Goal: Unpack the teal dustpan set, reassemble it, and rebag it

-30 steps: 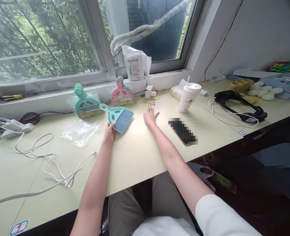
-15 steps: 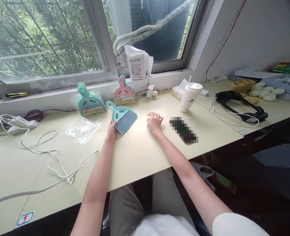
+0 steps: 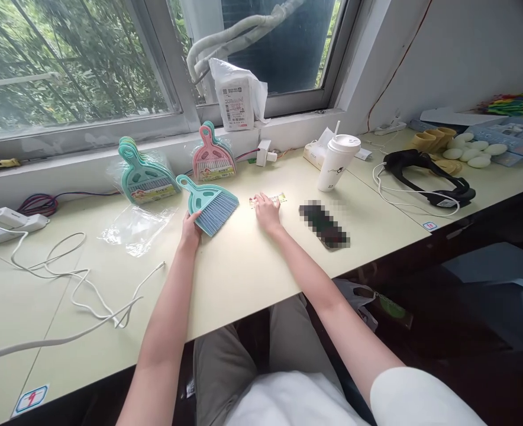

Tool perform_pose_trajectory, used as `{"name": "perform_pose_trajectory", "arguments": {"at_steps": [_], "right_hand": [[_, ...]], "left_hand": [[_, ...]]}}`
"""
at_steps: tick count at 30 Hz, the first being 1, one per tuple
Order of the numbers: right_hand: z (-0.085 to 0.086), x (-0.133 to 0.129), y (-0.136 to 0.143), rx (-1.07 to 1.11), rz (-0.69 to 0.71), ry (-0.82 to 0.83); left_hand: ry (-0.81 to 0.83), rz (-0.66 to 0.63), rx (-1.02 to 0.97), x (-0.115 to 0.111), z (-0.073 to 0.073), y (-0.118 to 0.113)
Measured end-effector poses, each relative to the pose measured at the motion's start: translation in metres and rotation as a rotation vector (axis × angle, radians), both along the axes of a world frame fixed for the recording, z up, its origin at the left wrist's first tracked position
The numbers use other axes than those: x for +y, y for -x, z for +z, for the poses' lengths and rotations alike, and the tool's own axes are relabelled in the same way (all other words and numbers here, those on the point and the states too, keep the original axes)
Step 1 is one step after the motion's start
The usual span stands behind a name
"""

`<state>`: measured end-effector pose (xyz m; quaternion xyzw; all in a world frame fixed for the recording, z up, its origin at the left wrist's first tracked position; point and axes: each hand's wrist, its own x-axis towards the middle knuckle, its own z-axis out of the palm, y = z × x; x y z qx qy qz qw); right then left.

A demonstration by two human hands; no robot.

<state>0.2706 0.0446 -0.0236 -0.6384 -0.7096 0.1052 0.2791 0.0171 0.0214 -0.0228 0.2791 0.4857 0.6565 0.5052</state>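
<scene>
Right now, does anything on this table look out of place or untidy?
Nothing is spilled or broken. Only the loose white cable sprawls in loops across the pale table, and an empty clear plastic wrapper lies crumpled.

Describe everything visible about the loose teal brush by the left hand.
The brush is small and looks plastic: a teal handle with a hanging hole, widening to a teal head with oval cut-outs, and a fan of pale blue bristles. It lies flat on the table, unwrapped, handle pointing away toward the window, bristles toward the person and to the right. The left hand touches its near edge at the bristles. A crumpled clear wrapper lies just to its left, apart from it.
</scene>
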Motion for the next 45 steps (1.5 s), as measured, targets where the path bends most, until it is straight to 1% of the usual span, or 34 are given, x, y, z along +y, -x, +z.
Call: {"name": "perform_pose_trajectory", "arguments": {"at_steps": [2, 4, 6, 9, 11, 14, 17, 19, 21, 23, 25, 27, 30, 32, 34, 37, 40, 42, 45], "right_hand": [[-0.001, 0.001, 0.003, 0.016, 0.07, 0.064], [-0.001, 0.003, 0.003, 0.015, 0.129, 0.077], [0.0, 0.004, 0.0, 0.011, 0.119, 0.05], [0.001, 0.005, -0.004, 0.029, 0.029, -0.008], [0.001, 0.005, -0.004, 0.023, 0.005, 0.008], [-0.002, 0.004, -0.001, -0.018, 0.057, 0.083], [-0.003, 0.003, 0.001, -0.005, 0.083, 0.06], [-0.001, 0.004, 0.0, 0.048, 0.04, 0.046], [0.004, 0.004, -0.002, 0.155, -0.042, 0.033], [0.01, 0.003, -0.003, 0.274, -0.111, -0.025], [0.015, -0.002, 0.003, 0.343, -0.117, -0.086], [0.018, -0.013, 0.016, 0.338, -0.042, -0.078], [0.015, -0.033, 0.045, 0.207, 0.179, -0.008], [0.011, -0.044, 0.062, 0.099, 0.309, 0.022], [0.007, -0.05, 0.072, 0.055, 0.371, 0.068], [0.005, -0.049, 0.074, 0.112, 0.36, 0.139], [0.004, -0.046, 0.07, 0.14, 0.315, 0.157], [0.004, -0.045, 0.069, 0.123, 0.294, 0.133], [0.005, -0.047, 0.069, 0.087, 0.287, 0.054]], "left_hand": [[-0.008, -0.006, 0.015, 0.002, -0.003, 0.001], [-0.006, -0.008, 0.022, 0.002, -0.004, 0.002], [-0.004, -0.005, 0.021, 0.003, -0.004, 0.002], [-0.012, 0.004, 0.014, 0.002, -0.003, 0.001], [-0.014, 0.007, 0.017, 0.002, -0.002, 0.001], [-0.004, -0.004, 0.016, 0.003, -0.003, 0.001], [0.012, -0.029, 0.01, 0.003, -0.004, 0.0], [0.021, -0.045, 0.014, 0.002, -0.004, -0.002], [0.028, -0.063, 0.018, 0.0, -0.004, -0.008], [0.034, -0.091, 0.017, -0.002, -0.004, -0.017], [0.032, -0.126, 0.01, -0.006, -0.004, -0.029], [0.028, -0.179, -0.003, -0.01, -0.004, -0.04], [-0.01, -0.271, -0.024, -0.016, -0.002, -0.051], [-0.05, -0.276, -0.026, -0.019, 0.0, -0.052], [-0.072, -0.247, -0.009, -0.02, 0.002, -0.048], [-0.073, -0.233, 0.04, -0.02, 0.003, -0.042], [-0.08, -0.246, 0.072, -0.02, 0.003, -0.041], [-0.095, -0.254, 0.079, -0.02, 0.002, -0.043], [-0.112, -0.245, 0.066, -0.02, 0.003, -0.044]]}}
